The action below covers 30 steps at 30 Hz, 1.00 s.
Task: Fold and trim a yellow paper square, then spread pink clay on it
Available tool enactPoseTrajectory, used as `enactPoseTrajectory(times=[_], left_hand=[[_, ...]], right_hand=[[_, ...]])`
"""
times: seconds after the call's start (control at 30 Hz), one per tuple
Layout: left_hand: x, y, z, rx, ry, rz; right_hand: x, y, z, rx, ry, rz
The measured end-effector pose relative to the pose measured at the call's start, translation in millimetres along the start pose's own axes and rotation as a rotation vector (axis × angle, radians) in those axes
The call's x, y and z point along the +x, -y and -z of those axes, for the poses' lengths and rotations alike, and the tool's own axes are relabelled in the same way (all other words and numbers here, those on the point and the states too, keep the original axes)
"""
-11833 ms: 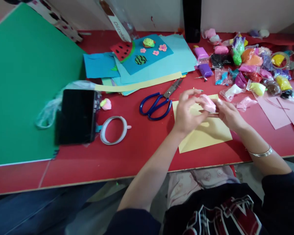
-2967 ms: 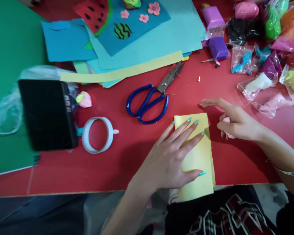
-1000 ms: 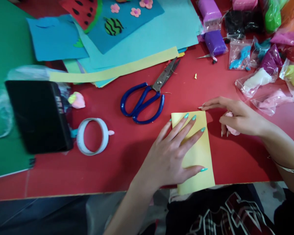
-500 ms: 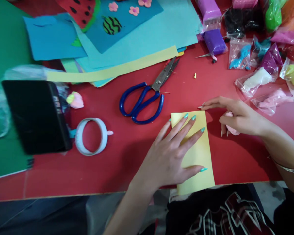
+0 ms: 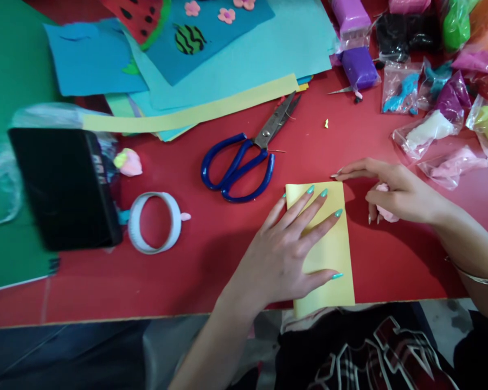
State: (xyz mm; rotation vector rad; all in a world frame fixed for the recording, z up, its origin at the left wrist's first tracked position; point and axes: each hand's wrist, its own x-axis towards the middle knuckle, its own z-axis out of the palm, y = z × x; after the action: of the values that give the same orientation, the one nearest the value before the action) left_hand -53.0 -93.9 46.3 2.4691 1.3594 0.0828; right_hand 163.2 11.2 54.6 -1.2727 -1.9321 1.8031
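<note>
My left hand (image 5: 282, 257) lies with fingers spread on a yellow folded paper (image 5: 329, 271) at the table's front edge. To the right of the paper, my right hand (image 5: 402, 192) holds a lump of pink clay (image 5: 387, 203) under its curled fingers, while its extended index finger reaches the paper's top right corner. Blue-handled scissors (image 5: 244, 162) lie partly open beyond the paper, left of its top edge.
At left are a black device (image 5: 65, 189), a white tape roll (image 5: 134, 230) and a pink-yellow clay piece (image 5: 130, 162). Coloured papers (image 5: 244, 70) lie at the back, with a pale yellow strip (image 5: 187, 115). Bagged clays (image 5: 431, 127) crowd the back right.
The whole view has shifted slightly, with things appearing a little higher and further right. Both hands keep nearly the same pose and place on the table.
</note>
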Motion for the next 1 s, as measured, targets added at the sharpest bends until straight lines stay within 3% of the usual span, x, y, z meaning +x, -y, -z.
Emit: enactPoseTrajectory(times=[1.0], left_hand=[[0.6,1.4,0.7,0.019,0.010,-0.013]], right_hand=[[0.7,-2.6,1.9,0.036,0.039,-0.020]])
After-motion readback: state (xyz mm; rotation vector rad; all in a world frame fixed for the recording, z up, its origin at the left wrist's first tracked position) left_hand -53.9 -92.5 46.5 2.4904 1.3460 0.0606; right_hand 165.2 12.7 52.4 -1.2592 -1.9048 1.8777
